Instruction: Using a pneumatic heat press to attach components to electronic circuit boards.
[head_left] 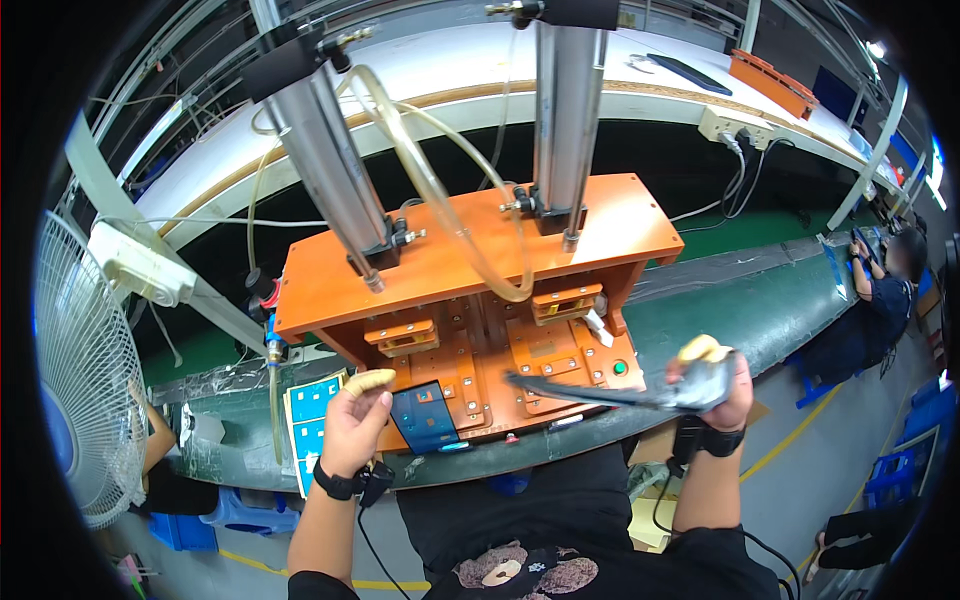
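My left hand [358, 425] is at the front left of an orange press [470, 240], thumb and forefinger close together, with a yellowish cover on a finger. Whatever lies between those fingertips is too small to make out. Beside it, a dark blue rectangular panel [425, 418] rests at the press's front edge. On the other side lies a sheet of blue stickers [315, 425]. My right hand [715, 385], also with yellowish finger covers, grips a thin dark flat panel [600, 393], seen almost edge-on and blurred, above the press's front right.
Two metal cylinders [565, 120] with clear hoses rise from the press; a green button [620, 368] sits at its front right. A white fan [90, 390] stands at the left. Behind runs a white shelf [450, 65]. Another person [880, 290] works at the far right.
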